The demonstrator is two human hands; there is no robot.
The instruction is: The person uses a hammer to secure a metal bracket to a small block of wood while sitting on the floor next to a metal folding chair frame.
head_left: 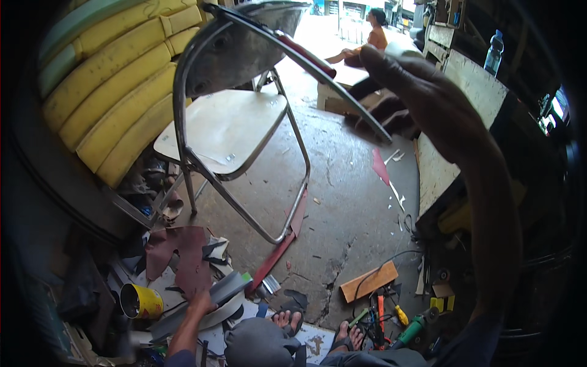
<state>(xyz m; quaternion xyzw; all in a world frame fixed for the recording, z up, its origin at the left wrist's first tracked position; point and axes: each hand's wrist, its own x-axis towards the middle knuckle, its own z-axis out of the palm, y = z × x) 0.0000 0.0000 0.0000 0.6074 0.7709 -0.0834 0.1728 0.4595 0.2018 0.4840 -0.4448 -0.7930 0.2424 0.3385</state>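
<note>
At the lower left, my left hand (199,304) is closed at the lower end of a maroon sheet of upholstery material (191,260), beside a long grey strip (229,287). My right hand (422,92) is raised at the upper right, thumb and fingers apart. Its fingertips are partly hidden behind the lower end of a long thin bar (361,109) with a red part. That bar slants down from the top of a metal folding chair (226,131), which has a pale seat and a bare dark back. I cannot tell how the bar is held up.
Yellow padded cushions (116,85) line the left wall. A yellow tin (142,301) stands among scraps at lower left. Near my feet lie a wooden block (369,281), a green power tool (416,329) and a yellow-handled screwdriver (401,315). A person (376,33) sits farther back.
</note>
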